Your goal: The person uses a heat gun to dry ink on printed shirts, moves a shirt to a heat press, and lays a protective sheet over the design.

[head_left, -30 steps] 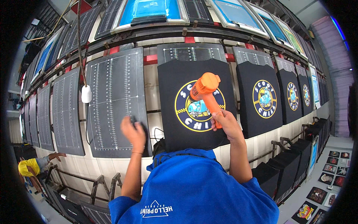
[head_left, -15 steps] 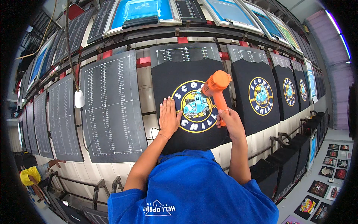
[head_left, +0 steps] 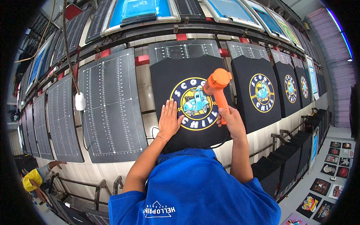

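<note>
Head view, centre of frame: left hand (head_left: 169, 120) laid flat, fingers spread, on a black shirt (head_left: 191, 93) stretched over a printing board, touching the left rim of its round scooter print (head_left: 195, 104). Just right of centre, right hand (head_left: 231, 122) wrapped tight around the handle of an orange heat gun (head_left: 216, 87), nozzle aimed at the print. Left of centre, a bare gridded board (head_left: 111, 105). Right, further black printed shirts (head_left: 259, 92) in a row. Along the top, blue screens (head_left: 139, 8).
</note>
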Tool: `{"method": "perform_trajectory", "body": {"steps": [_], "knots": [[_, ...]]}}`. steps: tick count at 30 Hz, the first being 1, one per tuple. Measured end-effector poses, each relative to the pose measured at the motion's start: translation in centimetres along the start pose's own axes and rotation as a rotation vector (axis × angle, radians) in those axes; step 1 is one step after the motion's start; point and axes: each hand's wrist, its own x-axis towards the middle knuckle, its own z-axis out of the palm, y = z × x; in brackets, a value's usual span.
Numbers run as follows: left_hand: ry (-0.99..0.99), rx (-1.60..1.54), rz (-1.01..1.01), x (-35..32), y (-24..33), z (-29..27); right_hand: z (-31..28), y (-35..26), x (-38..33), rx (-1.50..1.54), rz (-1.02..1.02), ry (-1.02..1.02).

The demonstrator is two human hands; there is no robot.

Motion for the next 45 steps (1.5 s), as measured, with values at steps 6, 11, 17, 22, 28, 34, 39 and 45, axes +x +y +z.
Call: {"method": "perform_trajectory", "body": {"steps": [6,11,17,22,28,34,39,45], "knots": [[-0.056,0.010,0.013,-1.1,0.7,-0.1,-0.2,-0.1,-1.1,-0.015,0.030,0.001],[-0.099,0.030,0.049,-2.1,1.0,0.0,-0.6,-0.3,-2.0,-0.025,0.094,-0.014],[-0.016,0.077,0.026,0.3,0.1,0.6,0.5,0.5,-2.6,-0.064,0.041,-0.023],[-0.052,0.035,0.069,0.2,0.6,0.7,0.7,1.0,-0.6,-0.041,-0.062,-0.064],[-0.123,0.040,0.134,-1.1,1.0,0.3,0.2,0.6,-1.2,-0.097,0.018,-0.082],[-0.019,0.059,0.068,1.8,0.0,1.0,-0.3,1.3,-4.3,-0.033,0.083,-0.062],[-0.039,0.074,0.107,1.4,0.5,0.9,-0.5,0.8,-4.9,-0.059,0.104,-0.038],[-0.112,0.016,0.204,-0.6,1.7,0.9,0.3,2.1,-2.9,-0.030,-0.004,0.047]]}}
